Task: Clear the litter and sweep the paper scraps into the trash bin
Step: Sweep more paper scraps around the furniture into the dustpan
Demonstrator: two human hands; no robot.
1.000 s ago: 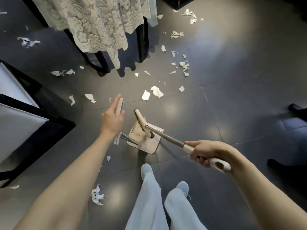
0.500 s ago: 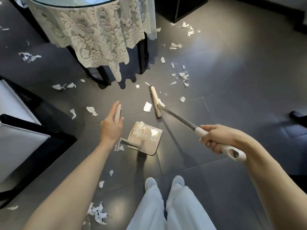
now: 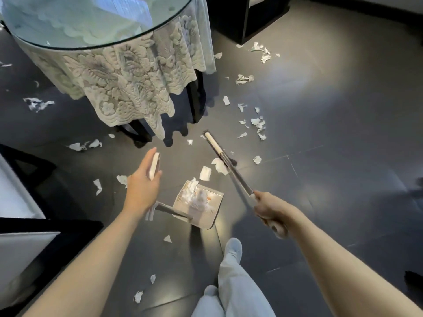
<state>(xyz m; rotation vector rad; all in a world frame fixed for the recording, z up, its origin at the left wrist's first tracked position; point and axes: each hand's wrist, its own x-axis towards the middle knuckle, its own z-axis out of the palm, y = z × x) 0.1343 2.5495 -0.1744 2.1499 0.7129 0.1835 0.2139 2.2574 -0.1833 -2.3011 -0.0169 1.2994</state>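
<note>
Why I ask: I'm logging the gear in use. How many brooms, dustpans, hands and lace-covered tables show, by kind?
broom: 1
dustpan: 1
hands: 2 (left hand, right hand)
lace-covered table: 1
Total: 5

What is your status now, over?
Left hand holds beige long-handled dustpan, right hand grips beige metal-pole broom. White paper scraps lie beside broom head. Path clear.

Home dining room: lace-draped glass table (image 3: 128, 40).
</note>
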